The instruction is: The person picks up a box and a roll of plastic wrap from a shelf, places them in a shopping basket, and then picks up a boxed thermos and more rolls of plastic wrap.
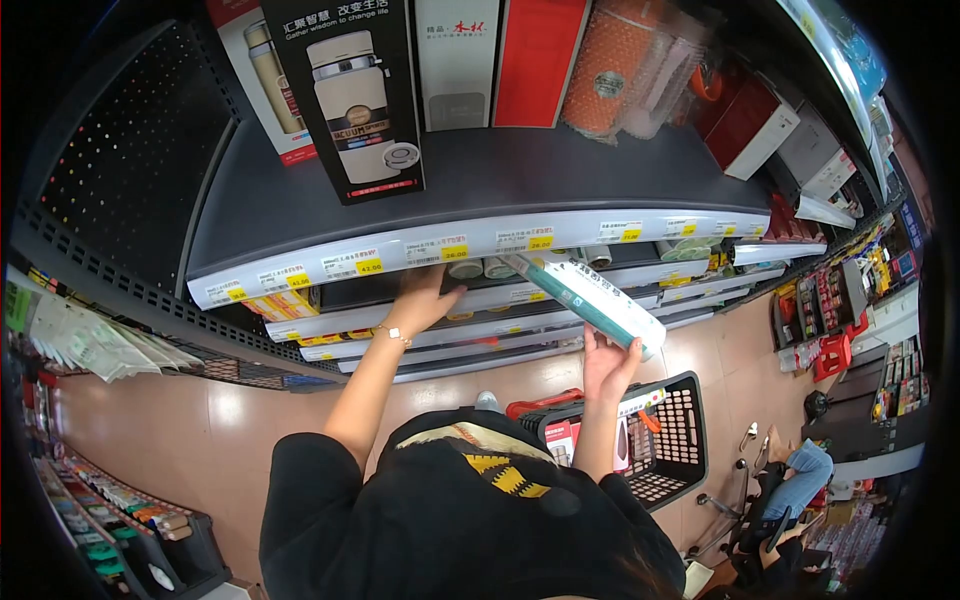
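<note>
In my right hand [608, 366] is a long white and teal tube-shaped package [600, 304], tilted with its far end resting toward the shelf edge. My fingers are closed around its near end. My left hand [422, 302] reaches into the gap below the top shelf [480, 192], its thumb spread from the fingers. The fingertips are partly hidden under the shelf lip. Close to that hand, round ends of similar packages [466, 269] show in the gap.
A boxed vacuum flask [360, 110], a red box [538, 65] and an orange tumbler [607, 80] stand on the top shelf. Price labels [440, 250] line its edge. A black shopping basket [690, 430] sits below right. A seated person [800, 475] is at lower right.
</note>
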Available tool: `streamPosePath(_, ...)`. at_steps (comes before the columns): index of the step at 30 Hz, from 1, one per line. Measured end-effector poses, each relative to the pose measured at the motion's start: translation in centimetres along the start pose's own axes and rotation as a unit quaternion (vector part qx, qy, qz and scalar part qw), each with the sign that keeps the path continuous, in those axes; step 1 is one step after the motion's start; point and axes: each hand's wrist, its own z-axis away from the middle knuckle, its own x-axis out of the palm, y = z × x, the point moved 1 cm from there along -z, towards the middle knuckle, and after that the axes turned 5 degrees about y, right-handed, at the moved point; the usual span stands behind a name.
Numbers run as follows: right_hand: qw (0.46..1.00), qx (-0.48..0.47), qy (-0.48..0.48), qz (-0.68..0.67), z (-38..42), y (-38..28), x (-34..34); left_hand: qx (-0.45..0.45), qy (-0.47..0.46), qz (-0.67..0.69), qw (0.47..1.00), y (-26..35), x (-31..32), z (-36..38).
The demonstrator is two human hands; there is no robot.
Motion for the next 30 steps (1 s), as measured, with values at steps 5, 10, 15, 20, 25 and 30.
streamPosePath(5, 1.000, 0.004, 0.000, -0.005, -0.1, 0.0, -0.1, -0.040, 0.006, -0.014, 0.999, -0.5, 1.2, -1.2)
streamPosePath(10, 1.000, -0.002, -0.004, -0.004, 0.1, 0.0, 0.1, -0.033, 0.002, 0.029, 0.999, -0.4, 1.6, -1.4)
streamPosePath(15, 1.000, -0.007, -0.003, 0.010, 0.3, -0.2, 0.4, -0.002, 0.012, 0.057, 0.998, -0.9, 2.0, -1.7)
streamPosePath(20, 1.000, -0.006, 0.001, -0.006, 0.2, -0.1, 0.2, 0.001, -0.028, 0.029, 0.999, -0.6, 1.7, -2.0)
streamPosePath(25, 1.000, -0.005, 0.006, -0.012, 0.2, -0.2, 0.2, 0.085, 0.057, -0.004, 0.995, 1.0, 1.3, -1.3)
streamPosePath(30, 1.000, -0.007, 0.005, -0.012, 0.1, 0.0, -0.4, 0.107, 0.068, -0.015, 0.992, 2.8, 0.7, -0.4)
